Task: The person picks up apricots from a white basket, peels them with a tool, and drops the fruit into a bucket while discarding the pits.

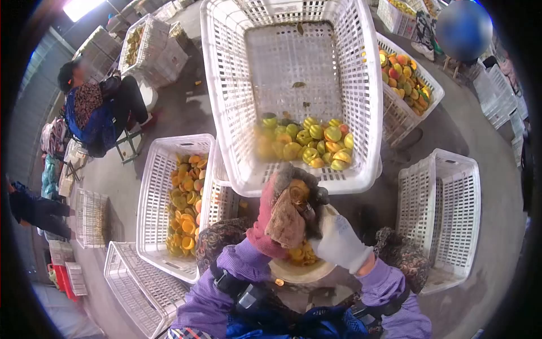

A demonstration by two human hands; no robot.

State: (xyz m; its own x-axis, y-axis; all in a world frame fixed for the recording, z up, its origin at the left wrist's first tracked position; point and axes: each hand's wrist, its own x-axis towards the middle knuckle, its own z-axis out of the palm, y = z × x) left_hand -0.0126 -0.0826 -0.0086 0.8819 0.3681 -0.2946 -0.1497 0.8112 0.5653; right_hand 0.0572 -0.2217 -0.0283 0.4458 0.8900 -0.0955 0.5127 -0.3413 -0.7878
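Observation:
My left hand (pixel 279 214), in a pink and brown glove, is closed around a cut orange-yellow fruit (pixel 298 192). Against it, my right hand (pixel 337 234) in a white glove with dark fingertips is closed too; what its fingers grip is too hidden to make out. Both hands are over the near rim of a large white crate (pixel 293 56), which has green-yellow fruits (pixel 316 141) gathered at its near end. Partly covered by my hands, a round bowl (pixel 302 274) below them contains orange-yellow pieces.
Left of the bowl stands a white crate (pixel 148 209) of halved fruit. Another full crate (pixel 432 85) is at the upper right, and white crates (pixel 466 226) stand at the right. A seated person (pixel 93 107) and a standing person's legs (pixel 48 209) are at the left.

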